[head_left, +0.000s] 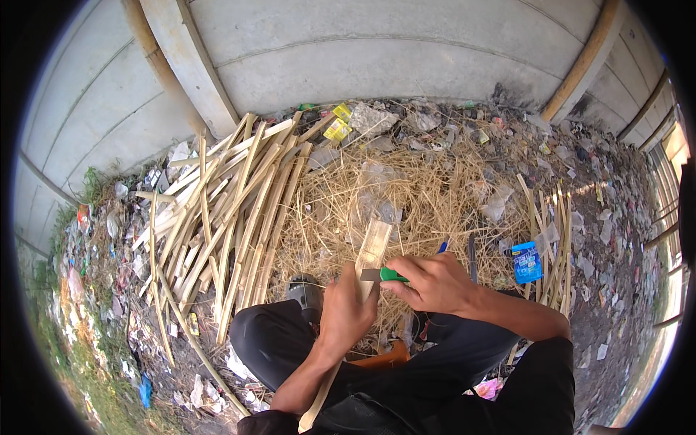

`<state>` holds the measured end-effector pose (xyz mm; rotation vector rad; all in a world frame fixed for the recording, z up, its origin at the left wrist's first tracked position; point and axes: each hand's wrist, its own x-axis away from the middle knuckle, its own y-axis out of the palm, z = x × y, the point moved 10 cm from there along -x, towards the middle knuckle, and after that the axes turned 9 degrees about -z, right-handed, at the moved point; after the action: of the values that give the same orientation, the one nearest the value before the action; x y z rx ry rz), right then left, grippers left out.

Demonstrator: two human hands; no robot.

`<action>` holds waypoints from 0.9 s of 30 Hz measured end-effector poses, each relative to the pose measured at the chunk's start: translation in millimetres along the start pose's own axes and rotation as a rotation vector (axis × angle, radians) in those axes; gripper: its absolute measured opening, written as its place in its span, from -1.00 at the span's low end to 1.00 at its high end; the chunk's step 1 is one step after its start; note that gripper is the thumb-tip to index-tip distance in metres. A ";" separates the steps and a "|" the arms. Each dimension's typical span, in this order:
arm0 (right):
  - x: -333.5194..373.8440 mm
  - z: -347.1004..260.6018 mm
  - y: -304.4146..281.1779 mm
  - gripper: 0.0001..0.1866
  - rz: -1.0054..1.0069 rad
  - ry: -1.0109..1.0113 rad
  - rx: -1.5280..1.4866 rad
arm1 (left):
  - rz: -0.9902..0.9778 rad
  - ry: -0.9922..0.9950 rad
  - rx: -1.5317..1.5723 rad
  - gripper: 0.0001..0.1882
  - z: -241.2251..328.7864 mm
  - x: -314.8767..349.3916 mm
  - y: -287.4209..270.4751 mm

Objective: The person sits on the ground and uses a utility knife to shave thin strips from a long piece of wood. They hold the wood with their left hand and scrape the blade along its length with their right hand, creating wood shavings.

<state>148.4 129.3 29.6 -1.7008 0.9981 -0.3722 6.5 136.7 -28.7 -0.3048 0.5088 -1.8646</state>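
Observation:
My left hand (344, 312) is closed around a pale split bamboo strip (375, 243). The strip slants from my lap up past the hand, its broad far end pointing away from me. My right hand (435, 284) grips a utility knife with a green handle (392, 275). Its short grey blade (370, 275) points left and lies across the strip, just beside the left hand's fingers. Whether the edge bites into the bamboo is too small to tell. Loose straw-like shavings (435, 188) cover the ground beyond both hands.
A large pile of bamboo strips (246, 210) lies to the left, and a smaller bundle (554, 246) to the right. Beside that bundle is a blue packet (526, 262). A dark, narrow blade-like thing (472, 255) stands past my right hand. Litter surrounds me before a concrete wall (391, 54).

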 end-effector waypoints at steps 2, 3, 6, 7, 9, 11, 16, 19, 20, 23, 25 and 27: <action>0.4 0.8 -0.2 -0.69 0.011 -0.006 -0.006 | -0.003 0.024 0.039 -0.68 1.1 -0.9 1.0; 0.7 1.4 -0.8 -0.69 0.017 -0.008 -0.008 | -0.006 0.037 0.059 -0.68 1.9 -1.4 1.7; -2.3 12.6 -22.6 -0.68 0.127 0.011 0.060 | -0.018 -0.021 0.142 -0.69 -1.9 1.6 5.2; -3.3 44.0 -35.2 -0.68 0.164 0.173 0.005 | -0.043 -0.013 0.153 -0.70 3.7 5.4 6.7; 7.0 107.8 -70.3 -0.70 0.244 0.411 -0.059 | -0.095 0.005 0.178 -0.71 17.2 14.9 7.2; 17.2 122.8 -83.1 -0.73 0.287 0.465 -0.090 | -0.106 0.001 0.172 -0.72 13.0 14.4 11.6; 14.6 55.6 -47.3 -0.74 0.157 0.169 -0.154 | -0.166 -0.071 0.212 -0.69 -3.1 4.8 18.1; 11.1 16.7 -24.5 -0.70 0.103 -0.076 -0.080 | -0.210 -0.061 0.320 -0.76 0.0 1.3 21.7; 11.1 11.1 -16.9 -0.69 0.065 -0.083 -0.065 | -0.252 -0.063 0.366 -0.76 -2.4 -0.9 24.2; 9.1 -2.7 -2.6 -0.68 0.007 -0.116 -0.039 | -0.311 -0.045 0.434 -0.75 -12.6 -1.5 29.3; 7.2 -3.1 2.0 -0.69 -0.036 -0.071 -0.027 | -0.298 -0.020 0.438 -0.73 -16.0 -0.9 31.2; 6.5 -3.0 4.7 -0.70 -0.055 -0.042 -0.020 | -0.257 0.012 0.425 -0.72 -15.4 -0.5 30.9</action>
<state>148.3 122.0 25.0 -1.7503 0.9288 -0.3620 25.3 131.4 -57.2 -0.0745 0.0725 -2.1677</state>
